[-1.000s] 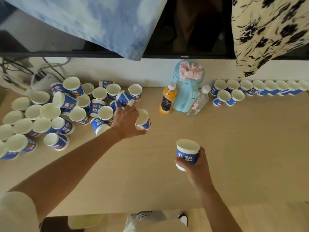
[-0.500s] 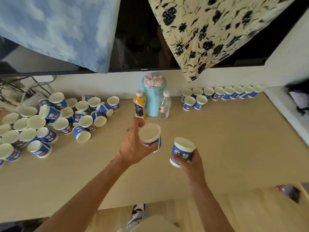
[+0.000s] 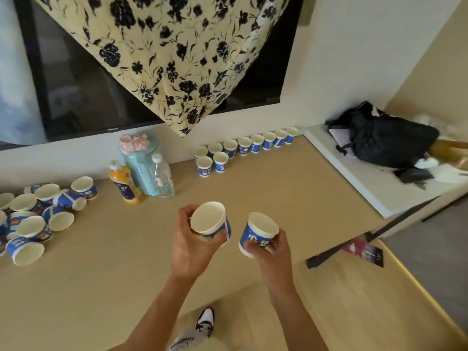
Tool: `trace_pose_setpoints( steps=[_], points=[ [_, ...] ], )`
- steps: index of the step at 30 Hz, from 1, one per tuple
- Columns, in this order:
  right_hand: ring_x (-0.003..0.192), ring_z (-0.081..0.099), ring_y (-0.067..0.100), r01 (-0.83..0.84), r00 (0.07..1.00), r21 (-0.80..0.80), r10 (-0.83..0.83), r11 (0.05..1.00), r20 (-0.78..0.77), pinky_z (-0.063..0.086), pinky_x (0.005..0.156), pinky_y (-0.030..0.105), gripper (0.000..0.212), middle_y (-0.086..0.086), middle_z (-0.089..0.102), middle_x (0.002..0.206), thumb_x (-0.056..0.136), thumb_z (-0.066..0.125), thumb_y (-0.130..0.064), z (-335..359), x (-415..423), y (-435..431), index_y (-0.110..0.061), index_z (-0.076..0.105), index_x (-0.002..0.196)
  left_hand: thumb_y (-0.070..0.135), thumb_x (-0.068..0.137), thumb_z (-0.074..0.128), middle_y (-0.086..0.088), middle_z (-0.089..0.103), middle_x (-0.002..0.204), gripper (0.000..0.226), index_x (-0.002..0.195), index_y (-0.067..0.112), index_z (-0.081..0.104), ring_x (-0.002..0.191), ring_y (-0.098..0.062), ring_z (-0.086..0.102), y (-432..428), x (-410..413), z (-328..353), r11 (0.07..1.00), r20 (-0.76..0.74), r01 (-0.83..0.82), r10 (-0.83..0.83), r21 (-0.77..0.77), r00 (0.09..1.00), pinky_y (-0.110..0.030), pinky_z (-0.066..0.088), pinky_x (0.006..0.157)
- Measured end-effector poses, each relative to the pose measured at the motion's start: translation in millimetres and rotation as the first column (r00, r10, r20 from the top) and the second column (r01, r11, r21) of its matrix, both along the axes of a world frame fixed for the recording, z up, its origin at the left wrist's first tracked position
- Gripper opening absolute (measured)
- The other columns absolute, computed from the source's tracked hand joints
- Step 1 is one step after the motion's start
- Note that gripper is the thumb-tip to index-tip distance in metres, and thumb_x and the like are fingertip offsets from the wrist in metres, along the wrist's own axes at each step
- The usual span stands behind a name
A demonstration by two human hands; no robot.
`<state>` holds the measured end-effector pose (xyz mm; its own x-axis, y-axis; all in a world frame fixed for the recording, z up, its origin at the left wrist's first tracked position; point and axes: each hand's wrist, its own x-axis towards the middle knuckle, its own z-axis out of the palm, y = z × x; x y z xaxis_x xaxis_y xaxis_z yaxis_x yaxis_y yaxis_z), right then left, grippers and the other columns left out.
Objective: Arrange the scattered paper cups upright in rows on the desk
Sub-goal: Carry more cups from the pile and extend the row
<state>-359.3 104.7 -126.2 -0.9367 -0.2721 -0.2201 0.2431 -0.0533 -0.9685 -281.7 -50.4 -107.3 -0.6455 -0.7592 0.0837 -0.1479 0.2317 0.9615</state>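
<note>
Two paper cups are gripped above the table (image 3: 278, 198) — one cup (image 3: 210, 221) in the left hand (image 3: 192, 247) fingers, another cup (image 3: 258, 233) in the right hand (image 3: 271, 252).

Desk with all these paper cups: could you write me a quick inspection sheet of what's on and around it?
Surface: light wooden desk.
Job's things: a row of cups upright along the wall, with two more cups in front. A scattered pile lies at the left, many tipped over.
Clutter: orange bottle, water bottle and teal jug, standing together.
Hands: left hand grips a cup; right hand grips another cup.
Cables: nothing seen.
Surroundings: floral cloth hangs over a dark screen; black bag sits on a white ledge at the right.
</note>
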Motion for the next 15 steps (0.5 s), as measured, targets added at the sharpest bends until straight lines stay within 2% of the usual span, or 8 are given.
trace_pose_setpoints(
  steps=[8,12,15],
  points=[
    [0.091,0.072,0.007,-0.028,0.999,-0.012,0.029,1.000,0.045,0.056,0.074,0.019,0.086,0.004,0.072,0.110,0.041,0.085,-0.029,-15.0,-55.2,3.5,-0.012,0.058,0.121,0.048,0.053,0.078,0.011,0.066,0.111,0.071,0.118,0.027,0.058,0.096,-0.002,0.065,4.3,-50.0,-21.0,0.992,0.026,-0.007,0.004,0.122,1.000,-0.021,0.053,0.076],
    [0.092,0.072,0.009,-0.066,0.997,0.057,0.063,0.996,0.049,0.056,0.074,0.020,0.083,-0.001,0.073,0.105,0.042,0.085,-0.028,-27.1,-98.8,-7.9,-0.012,0.059,0.119,0.043,0.053,0.081,0.009,0.067,0.114,0.069,0.117,0.029,0.059,0.099,-0.006,0.067,-5.6,-91.9,-39.0,0.980,0.005,-0.009,0.008,0.199,1.000,-0.028,0.057,0.082],
    [0.100,0.071,0.016,-0.108,0.993,0.140,0.101,0.984,0.052,0.056,0.075,0.022,0.072,-0.004,0.074,0.105,0.050,0.085,-0.017,-37.1,-135.2,-18.3,-0.017,0.060,0.117,0.043,0.053,0.080,0.007,0.066,0.115,0.067,0.115,0.034,0.059,0.100,-0.006,0.066,-17.1,-125.6,-46.2,0.973,0.010,-0.044,0.043,0.229,0.999,-0.028,0.057,0.082]
  ],
)
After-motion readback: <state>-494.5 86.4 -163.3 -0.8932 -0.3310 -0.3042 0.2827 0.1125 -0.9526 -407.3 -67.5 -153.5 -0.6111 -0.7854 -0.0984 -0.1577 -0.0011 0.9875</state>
